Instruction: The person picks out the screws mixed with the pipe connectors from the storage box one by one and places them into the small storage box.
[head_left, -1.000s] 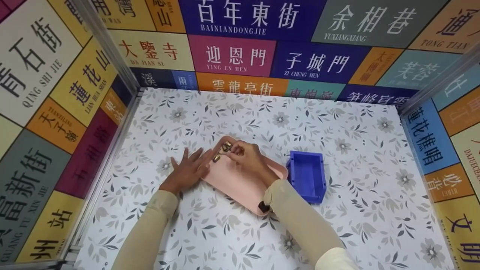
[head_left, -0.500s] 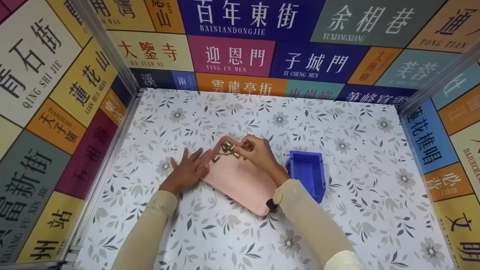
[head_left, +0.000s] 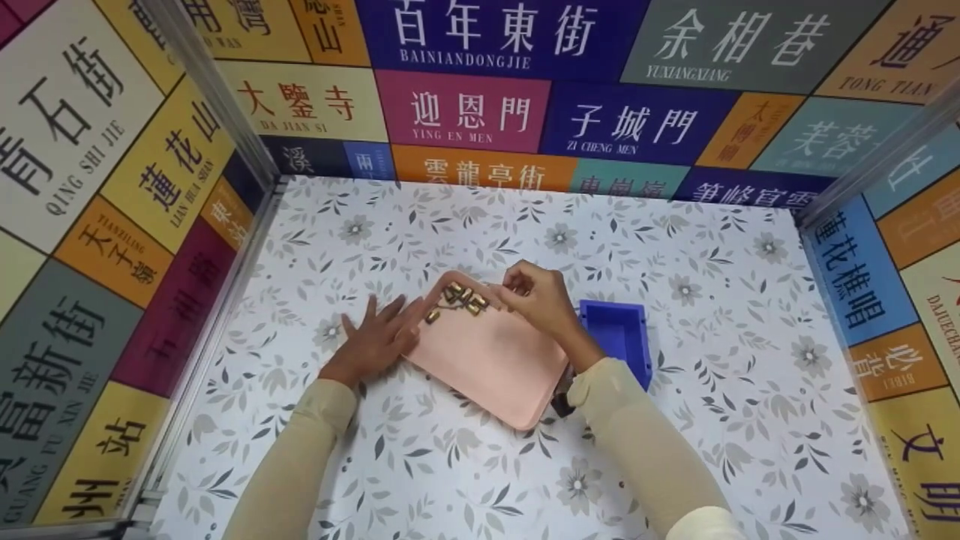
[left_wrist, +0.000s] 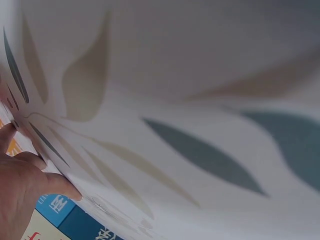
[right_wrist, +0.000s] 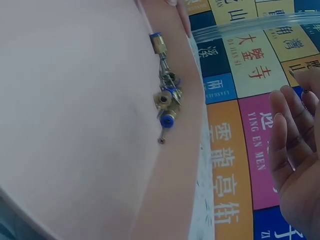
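Lying in the pink tray (head_left: 484,364), at its far corner, brass fittings (head_left: 475,304) sit near the right hand (head_left: 543,300), its fingers curled; I cannot tell whether they pinch anything. The left hand (head_left: 373,337), spread, touches the tray's left edge. A blue bin (head_left: 611,308) stands right.

On the head feed, I find the blue bin's (head_left: 613,307) lower left hidden behind the right sleeve (head_left: 645,442); the overlapping metal pieces (head_left: 459,297) are too small to count. My right wrist feed crops the right hand (right_wrist: 295,155) and pink tray (right_wrist: 75,110); my left crops the left hand (left_wrist: 25,187) and blurs the tablecloth (left_wrist: 165,145).
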